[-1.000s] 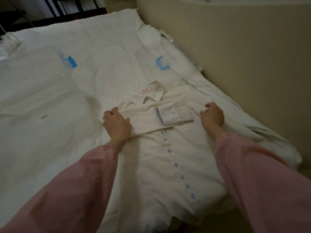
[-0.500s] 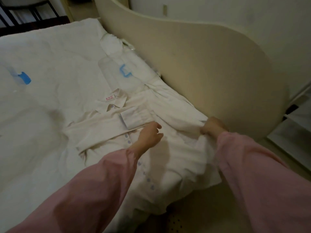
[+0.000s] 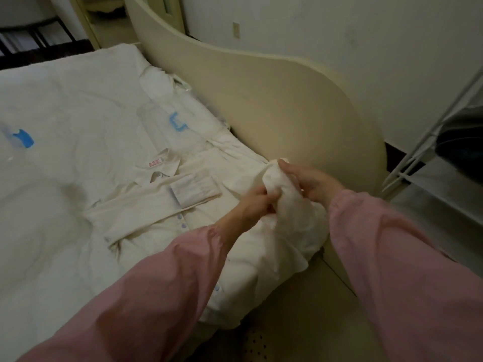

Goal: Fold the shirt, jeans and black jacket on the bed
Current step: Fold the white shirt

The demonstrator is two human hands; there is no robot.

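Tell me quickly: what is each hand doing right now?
Left hand: closed, gripping the bunched sleeve of the cream-white buttoned fabric shirt.
Right hand: closed, gripping the same sleeve near its end.

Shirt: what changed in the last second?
The left hand left the left edge of the shirt, crossed rightward and now grips the bunched sleeve together with the right hand, which took hold of it and lifted it off the bed. Unchanged: the other sleeve lies folded across the chest, collar flat.
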